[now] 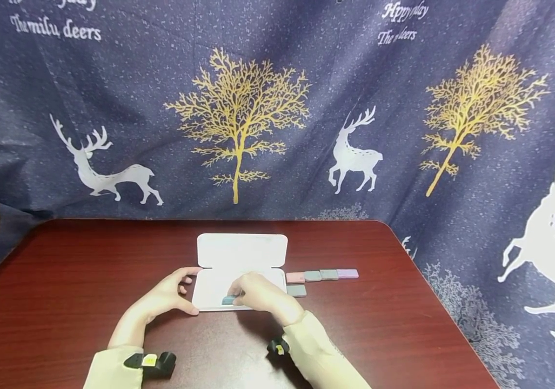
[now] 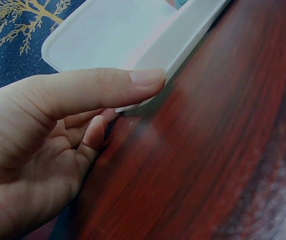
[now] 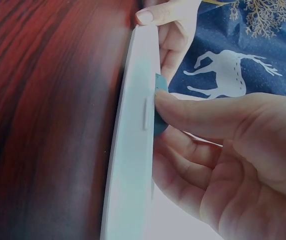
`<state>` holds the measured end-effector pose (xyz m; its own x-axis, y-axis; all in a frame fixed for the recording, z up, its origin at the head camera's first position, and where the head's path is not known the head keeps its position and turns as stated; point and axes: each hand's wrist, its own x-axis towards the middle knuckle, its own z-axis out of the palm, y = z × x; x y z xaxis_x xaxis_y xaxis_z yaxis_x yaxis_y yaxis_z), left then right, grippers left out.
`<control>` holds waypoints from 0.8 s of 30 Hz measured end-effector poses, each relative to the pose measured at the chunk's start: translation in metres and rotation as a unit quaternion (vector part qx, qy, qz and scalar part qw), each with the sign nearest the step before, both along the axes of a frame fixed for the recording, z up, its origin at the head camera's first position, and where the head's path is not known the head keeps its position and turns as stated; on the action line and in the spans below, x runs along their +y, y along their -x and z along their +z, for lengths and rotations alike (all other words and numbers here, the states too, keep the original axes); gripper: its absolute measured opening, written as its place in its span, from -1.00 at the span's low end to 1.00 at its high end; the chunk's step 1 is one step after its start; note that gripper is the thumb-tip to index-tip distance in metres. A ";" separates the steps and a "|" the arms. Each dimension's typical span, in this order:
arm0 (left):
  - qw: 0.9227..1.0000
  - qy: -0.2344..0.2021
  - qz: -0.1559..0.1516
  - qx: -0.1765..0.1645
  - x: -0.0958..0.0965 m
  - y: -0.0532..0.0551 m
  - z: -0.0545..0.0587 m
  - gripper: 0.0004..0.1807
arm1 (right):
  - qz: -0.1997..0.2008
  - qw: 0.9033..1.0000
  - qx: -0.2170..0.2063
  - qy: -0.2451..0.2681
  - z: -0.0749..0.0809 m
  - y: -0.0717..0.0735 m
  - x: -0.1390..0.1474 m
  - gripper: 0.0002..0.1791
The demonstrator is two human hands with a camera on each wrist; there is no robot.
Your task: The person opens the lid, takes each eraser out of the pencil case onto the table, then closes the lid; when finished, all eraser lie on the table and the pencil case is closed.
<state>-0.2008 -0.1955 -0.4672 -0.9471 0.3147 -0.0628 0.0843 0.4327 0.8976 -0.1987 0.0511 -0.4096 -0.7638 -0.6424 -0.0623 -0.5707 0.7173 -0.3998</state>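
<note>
A white hinged case, like a pencil case, lies on the table with its lid raised at the back. My left hand holds the case's left end, thumb at the front corner and index finger at the back corner; the thumb overlaps the rim in the left wrist view. Between the thumb and fingers of my right hand is a small flat teal block, inside the case near its front wall. The right wrist view shows the block upright behind that wall, its lower part hidden.
Right of the case, flat pastel blocks lie in a row: a pink one, two grey-green ones and a purple one. Another grey-green block lies in front of the pink one. A patterned cloth hangs behind the reddish-brown table.
</note>
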 end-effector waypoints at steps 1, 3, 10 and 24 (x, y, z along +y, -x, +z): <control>1.000 -0.001 0.000 -0.001 0.000 0.000 0.000 0.04 | 0.000 1.000 -0.001 0.000 0.000 0.000 0.000 -0.89; 1.000 0.000 0.001 -0.003 0.001 0.000 0.000 0.04 | 0.003 1.000 -0.001 0.002 0.000 0.001 0.001 -0.90; 1.000 0.002 0.004 -0.004 0.001 -0.001 0.001 0.05 | 0.002 1.000 -0.011 0.019 0.002 0.005 0.007 -0.85; 1.000 0.002 0.002 -0.005 0.000 -0.002 0.002 0.05 | -0.001 0.996 -0.030 0.089 0.021 0.020 0.057 -0.82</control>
